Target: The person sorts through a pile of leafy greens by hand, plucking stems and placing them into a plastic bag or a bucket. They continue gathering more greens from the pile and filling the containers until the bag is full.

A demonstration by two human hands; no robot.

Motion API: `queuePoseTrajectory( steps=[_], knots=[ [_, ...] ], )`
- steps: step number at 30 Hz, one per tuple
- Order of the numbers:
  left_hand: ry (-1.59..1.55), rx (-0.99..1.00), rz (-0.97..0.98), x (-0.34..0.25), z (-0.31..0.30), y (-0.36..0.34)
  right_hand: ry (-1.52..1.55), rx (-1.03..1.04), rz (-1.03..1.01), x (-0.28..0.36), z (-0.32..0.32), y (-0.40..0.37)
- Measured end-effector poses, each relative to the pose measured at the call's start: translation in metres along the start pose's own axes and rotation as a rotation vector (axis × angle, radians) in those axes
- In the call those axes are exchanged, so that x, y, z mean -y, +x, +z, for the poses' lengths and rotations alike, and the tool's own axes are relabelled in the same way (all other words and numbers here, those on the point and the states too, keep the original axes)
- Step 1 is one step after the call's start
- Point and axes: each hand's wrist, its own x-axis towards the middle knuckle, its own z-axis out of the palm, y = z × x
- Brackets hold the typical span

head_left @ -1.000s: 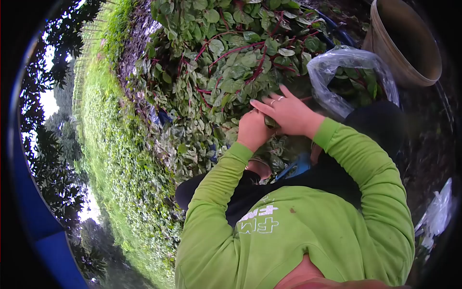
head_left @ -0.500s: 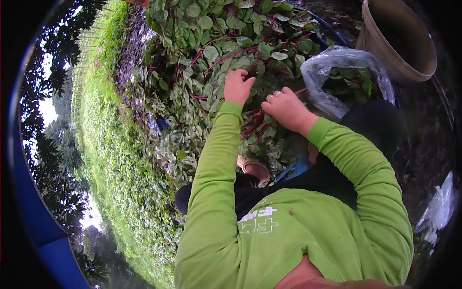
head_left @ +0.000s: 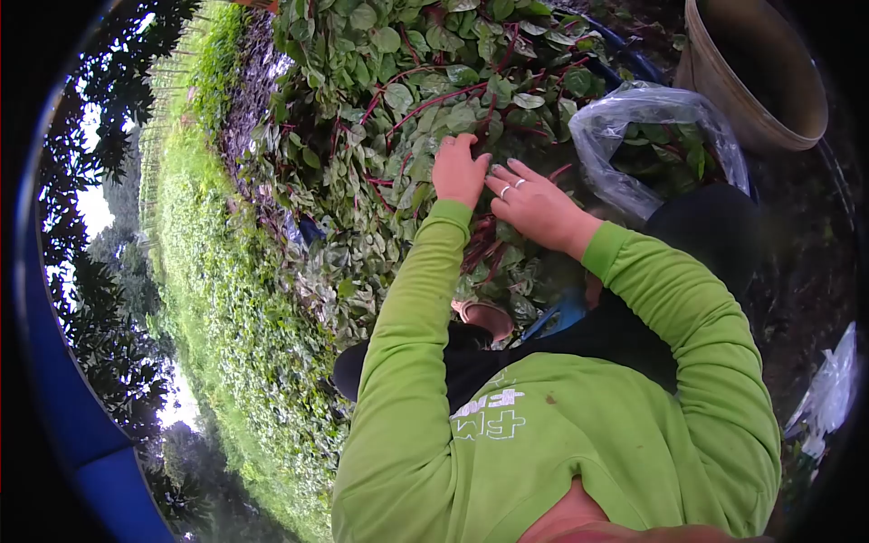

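Observation:
A large heap of Malabar spinach (head_left: pixel 425 100), with green leaves and dark red stems, lies before me. My left hand (head_left: pixel 460 170) is over the heap with its fingers curled down among the leaves; what they hold is hidden. Close beside its thumb are the fingertips of my right hand (head_left: pixel 541 208), stretched out, with rings on them. Below my right hand, a cluster of red stems (head_left: pixel 484 249) points toward me. To the right stands a clear plastic bag (head_left: pixel 593 136), its mouth rolled open, with leafy stems inside.
A worn brown bucket (head_left: pixel 724 100) stands tilted at the upper right. By my leg are a blue object (head_left: pixel 563 312) and a foot or shoe (head_left: pixel 487 319). Crumpled plastic (head_left: pixel 828 385) lies at the far right. Low green plants (head_left: pixel 226 317) grow on the left.
My right hand has moved slightly up and left, and its fingers have straightened. My left hand has shifted a little to the right, so the hands are closer together.

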Motion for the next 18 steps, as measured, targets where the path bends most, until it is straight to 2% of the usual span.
queuePoseTrajectory(
  steps=[3, 6, 10, 13, 15, 16, 18],
  knots=[
    [0.006, 0.024, -0.1, -0.003, 0.002, 0.005, -0.016, 0.04, 0.025, 0.001, -0.001, -0.001],
    [-0.123, 0.02, -0.127, 0.015, -0.001, 0.011, -0.002, 0.016, 0.031, -0.001, 0.004, -0.005],
    [-0.218, 0.007, -0.098, 0.022, -0.047, 0.002, 0.032, -0.03, 0.01, 0.003, -0.013, 0.001],
    [-0.273, 0.136, 0.019, 0.019, -0.065, -0.027, 0.008, -0.054, 0.0, 0.006, -0.018, 0.004],
    [-0.593, 0.344, -0.074, 0.02, -0.067, -0.053, -0.017, -0.12, -0.001, 0.005, -0.017, 0.003],
    [-0.755, 0.449, -0.121, 0.022, -0.063, -0.061, -0.006, -0.039, 0.022, 0.004, -0.016, 0.002],
    [-0.851, 0.423, -0.246, 0.036, -0.048, -0.063, 0.014, 0.125, 0.067, 0.002, -0.015, 0.001]
  ],
)
